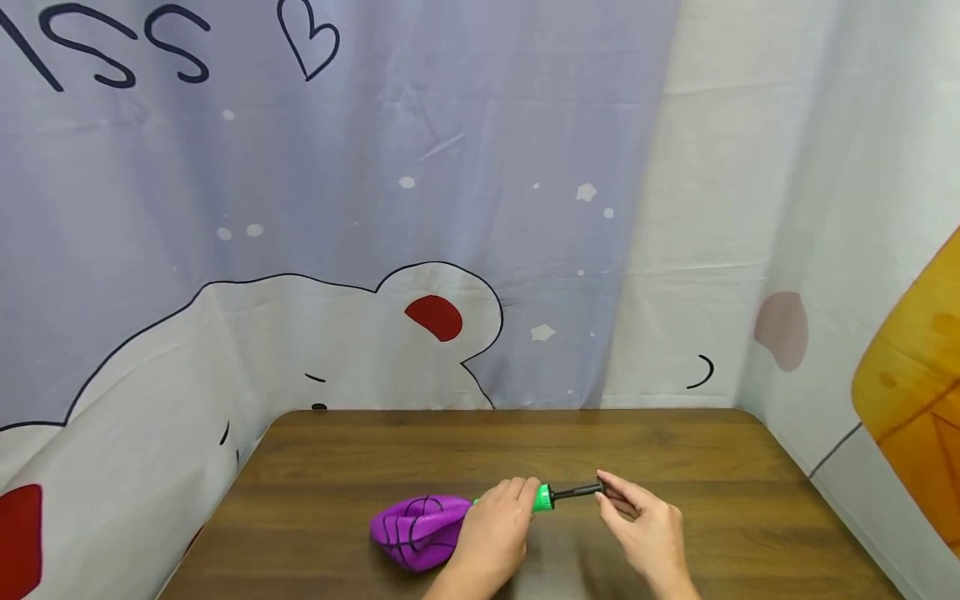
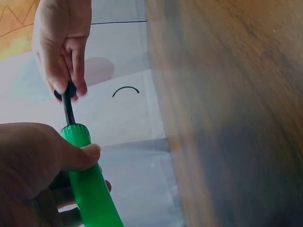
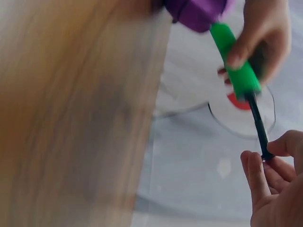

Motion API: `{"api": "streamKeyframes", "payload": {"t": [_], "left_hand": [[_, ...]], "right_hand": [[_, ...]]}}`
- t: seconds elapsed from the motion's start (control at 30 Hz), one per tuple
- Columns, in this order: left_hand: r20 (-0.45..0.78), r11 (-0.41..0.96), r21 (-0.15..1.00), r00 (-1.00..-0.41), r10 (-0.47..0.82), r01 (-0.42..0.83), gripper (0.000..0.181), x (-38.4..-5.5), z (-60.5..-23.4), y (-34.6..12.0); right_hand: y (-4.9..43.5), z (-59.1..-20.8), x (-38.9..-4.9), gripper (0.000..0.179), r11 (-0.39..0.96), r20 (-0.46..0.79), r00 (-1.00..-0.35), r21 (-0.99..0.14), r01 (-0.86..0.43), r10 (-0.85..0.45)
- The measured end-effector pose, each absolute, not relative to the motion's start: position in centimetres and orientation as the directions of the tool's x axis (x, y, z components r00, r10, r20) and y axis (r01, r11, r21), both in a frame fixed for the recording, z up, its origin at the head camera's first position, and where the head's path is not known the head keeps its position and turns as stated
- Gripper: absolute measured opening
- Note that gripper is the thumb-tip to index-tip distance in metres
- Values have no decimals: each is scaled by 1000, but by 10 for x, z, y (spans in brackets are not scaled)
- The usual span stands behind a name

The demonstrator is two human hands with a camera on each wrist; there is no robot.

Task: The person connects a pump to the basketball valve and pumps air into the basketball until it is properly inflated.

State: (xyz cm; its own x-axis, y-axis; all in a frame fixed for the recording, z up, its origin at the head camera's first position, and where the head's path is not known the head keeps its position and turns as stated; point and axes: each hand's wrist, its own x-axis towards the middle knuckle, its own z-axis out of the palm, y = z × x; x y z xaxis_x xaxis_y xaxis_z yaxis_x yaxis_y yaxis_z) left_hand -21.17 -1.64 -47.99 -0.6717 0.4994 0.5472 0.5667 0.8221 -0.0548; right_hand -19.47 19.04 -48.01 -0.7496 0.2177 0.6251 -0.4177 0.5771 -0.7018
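A green hand pump (image 2: 94,194) with a black plunger rod (image 1: 576,492) is held level above the wooden table. My left hand (image 1: 495,527) grips its green barrel, thumb along the side in the left wrist view. My right hand (image 1: 647,527) pinches the black end of the rod between thumb and fingers, with a length of rod showing outside the barrel. On the pump's other end sits a purple ball (image 1: 422,533) with black lines, partly deflated, its surface dented and folded. My left hand hides the part of the pump nearest the ball in the head view.
The wooden table (image 1: 337,454) reaches back to a printed curtain (image 1: 547,275) hanging behind it. More printed cloth (image 1: 840,350) hangs along the right side, and white cloth (image 1: 172,433) along the left.
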Motion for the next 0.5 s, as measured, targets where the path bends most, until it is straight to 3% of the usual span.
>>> {"api": "streamKeyframes", "payload": {"t": [0.3,0.5], "left_hand": [[538,825,-85,-671,510,559,53,-212,-479,-16],[564,811,-177,-618,548,558,59,-212,-485,-13]], "right_hand": [[227,-471,-190,27,587,504,-814,-765,-266,288],[216,-481,-190,27,677,608,-753,-666,-313,251]]}}
